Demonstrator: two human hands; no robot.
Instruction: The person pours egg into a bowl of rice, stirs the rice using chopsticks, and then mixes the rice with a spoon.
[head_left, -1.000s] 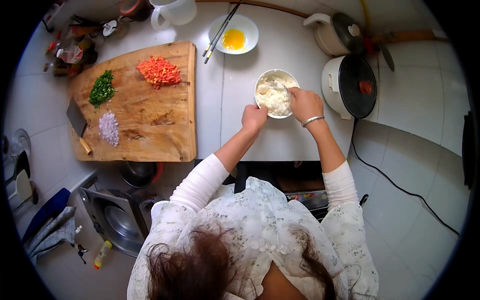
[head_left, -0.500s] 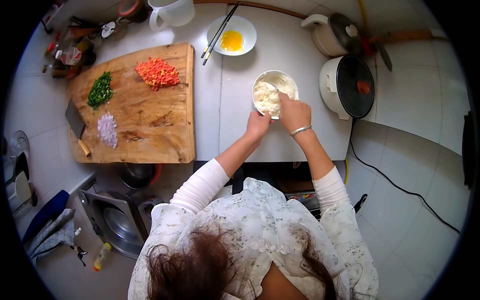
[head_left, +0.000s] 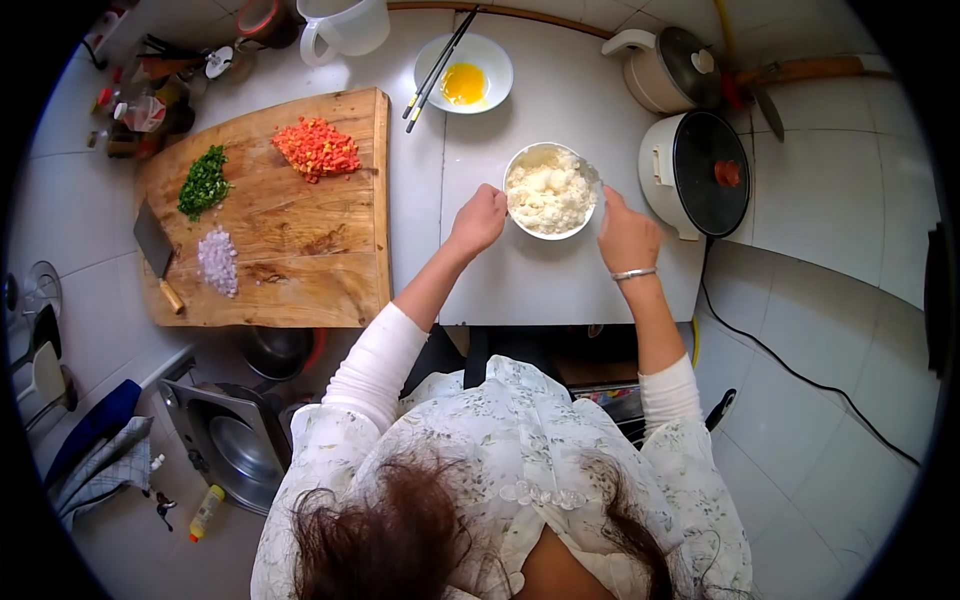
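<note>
A white bowl (head_left: 548,236) of cooked white rice (head_left: 550,192) stands on the pale countertop. Pinching its left rim, my left hand (head_left: 482,214) is closed on the bowl. My right hand (head_left: 628,236) is closed at the bowl's right side, round what looks like a spoon (head_left: 594,184); its handle is hidden in the fingers and its pale end lies at the rice's right edge. Behind the bowl is a wider bowl (head_left: 497,92) with yellow beaten egg (head_left: 464,84), and dark chopsticks (head_left: 438,70) rest across its left rim.
On the left, a wooden cutting board (head_left: 330,270) carries diced orange-red pieces (head_left: 316,149), chopped greens (head_left: 204,183), pale purplish dice (head_left: 217,262) and a cleaver (head_left: 152,240). A lidded electric pot (head_left: 708,174) and a smaller pot (head_left: 672,70) stand right. A white jug (head_left: 350,25) is at the back.
My left hand has shifted from the bowl's near edge to its left rim. The right hand has moved from over the rice to the bowl's right side, uncovering the rice.
</note>
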